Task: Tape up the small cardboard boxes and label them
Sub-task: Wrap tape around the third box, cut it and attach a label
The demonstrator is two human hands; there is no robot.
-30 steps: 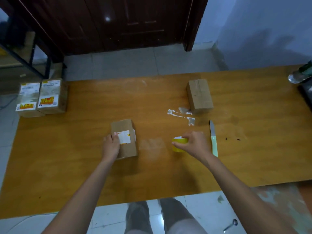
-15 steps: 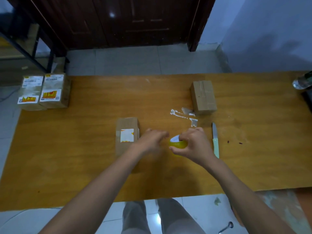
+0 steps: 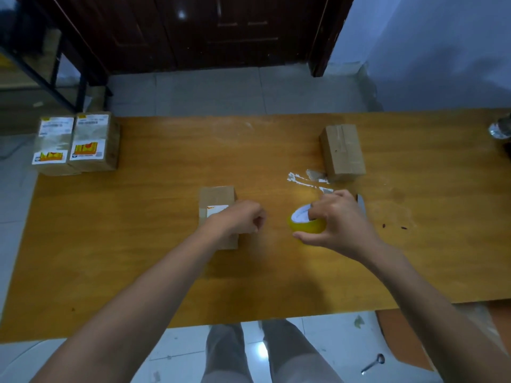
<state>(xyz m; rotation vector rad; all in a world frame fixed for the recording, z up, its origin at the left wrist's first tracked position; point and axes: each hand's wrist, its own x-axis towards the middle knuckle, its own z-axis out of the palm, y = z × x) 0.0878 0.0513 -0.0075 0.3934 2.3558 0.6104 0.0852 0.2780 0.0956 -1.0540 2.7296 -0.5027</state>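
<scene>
Wooden table [image 3: 138, 258] holds everything. Two labelled boxes [image 3: 77, 143] at far left corner, side by side; plain taped box [image 3: 343, 152] far right of centre. Small box with white label [image 3: 217, 200] at centre, partly under left hand [image 3: 240, 218], fingers curled, whether it pinches anything is unclear. Right hand [image 3: 336, 219] grips yellow tape roll [image 3: 305, 223], fingers inside core, thumb below, just right of that box.

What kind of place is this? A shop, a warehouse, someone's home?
Most likely a room in a home used for packing parcels, not a warehouse. A plain wooden table stands on a tiled floor before a dark wooden door, with two labelled boxes and a roll of tape.
</scene>
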